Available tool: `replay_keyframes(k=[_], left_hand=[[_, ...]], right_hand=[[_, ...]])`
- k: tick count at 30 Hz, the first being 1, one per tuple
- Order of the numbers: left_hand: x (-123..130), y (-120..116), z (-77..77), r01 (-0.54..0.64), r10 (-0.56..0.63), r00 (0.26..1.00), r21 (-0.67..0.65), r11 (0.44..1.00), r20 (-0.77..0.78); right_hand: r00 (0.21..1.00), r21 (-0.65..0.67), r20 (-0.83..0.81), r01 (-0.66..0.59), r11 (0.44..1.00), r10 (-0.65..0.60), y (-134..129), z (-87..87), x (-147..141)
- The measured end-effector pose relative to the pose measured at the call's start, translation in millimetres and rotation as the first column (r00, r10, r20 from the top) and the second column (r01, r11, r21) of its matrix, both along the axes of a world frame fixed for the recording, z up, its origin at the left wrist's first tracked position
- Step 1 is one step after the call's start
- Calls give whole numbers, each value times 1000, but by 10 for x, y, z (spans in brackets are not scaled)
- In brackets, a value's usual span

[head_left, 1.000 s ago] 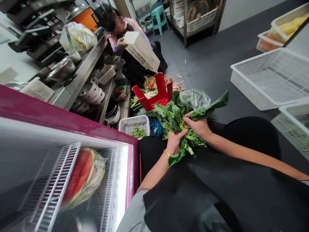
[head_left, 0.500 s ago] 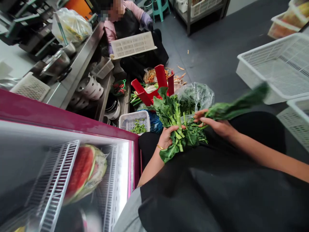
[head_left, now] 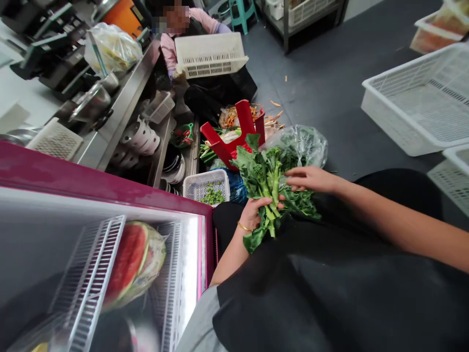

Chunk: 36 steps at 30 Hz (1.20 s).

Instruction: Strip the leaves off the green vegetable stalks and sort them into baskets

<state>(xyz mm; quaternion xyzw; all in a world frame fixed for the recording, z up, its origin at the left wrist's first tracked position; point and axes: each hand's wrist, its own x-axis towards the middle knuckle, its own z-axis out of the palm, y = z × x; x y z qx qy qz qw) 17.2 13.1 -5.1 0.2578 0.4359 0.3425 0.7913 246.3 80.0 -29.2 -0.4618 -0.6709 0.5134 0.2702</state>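
Left hand (head_left: 252, 211): clamped on greens (head_left: 273, 183)
Right hand (head_left: 310, 179): loosely spread, just beside greens
Basket (head_left: 194, 183): left of greens

Leafy stalks (head_left: 270, 188) lie in the left hand (head_left: 252, 213); behind them, an upturned stool (head_left: 245, 120); left of them, a small basket (head_left: 193, 186); right of the stool, a plastic bag (head_left: 313, 146); at left, a watermelon (head_left: 135, 264) in a fridge (head_left: 110, 179); far right, a crate (head_left: 388, 123).
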Motion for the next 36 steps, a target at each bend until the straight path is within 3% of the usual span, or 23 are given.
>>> replay_keyframes(k=[2,3,5,6,8,10,12,14,16,19,21,23,25,27,29,30,33,35,36], left_hand=[[83,-23,21,-53,53,999,23,998,-11],[121,-30,24,-103,103,995,34,994,-5],[187,-31,14,-229,229,973,43,972,15],[214,-26,4,-295,295,955,38,955,24],[262,-14,-22,-409,409,912,8,912,40],[295,-1,-46,-440,444,893,-68,895,67],[298,10,-62,-396,414,904,-151,906,111],[251,28,-65,-333,365,919,-206,920,150],[158,48,-58,-309,349,918,-211,927,187],[27,57,-49,-245,293,922,-204,948,252],[16,38,-50,-186,239,934,-210,960,265],[76,6,-46,-140,193,951,-219,966,241],[172,-25,-29,-120,161,966,-198,973,203],[257,-46,-7,-147,164,975,-117,982,152],[306,-58,0,-197,197,976,-16,980,96],[317,-63,-8,-211,210,975,14,977,71],[333,-81,-72,-235,235,971,4,972,45],[354,-91,-118,-233,235,969,-31,972,80],[370,-92,-132,-225,229,967,-46,973,111]], right_hand=[[988,-109,-150,29,994,-45,43,190,-247],[982,-99,-167,76,992,-92,39,258,-355],[972,155,-90,231,960,-219,-11,322,-496],[961,348,-31,267,899,-273,-45,321,-526],[939,690,74,196,697,-337,-108,280,-519],[928,851,145,60,522,-343,-157,216,-452],[939,899,156,-6,437,-306,-222,136,-353],[968,891,149,-44,451,-201,-333,26,-228],[977,808,214,-175,562,-4,-464,-110,-79],[927,525,303,-356,774,221,-532,-242,118],[955,306,184,-281,910,233,-427,-191,152],[986,100,-82,-139,985,147,-244,-28,77],[952,-26,-302,-51,998,41,-71,176,-82],[948,-24,-313,50,998,-55,22,327,-262],[974,152,-126,205,967,-187,15,372,-389],[965,289,-7,253,923,-262,-16,355,-417],[893,620,242,158,768,-379,-150,214,-369],[890,686,275,83,723,-364,-237,109,-302],[899,694,242,102,713,-364,-277,65,-284]])
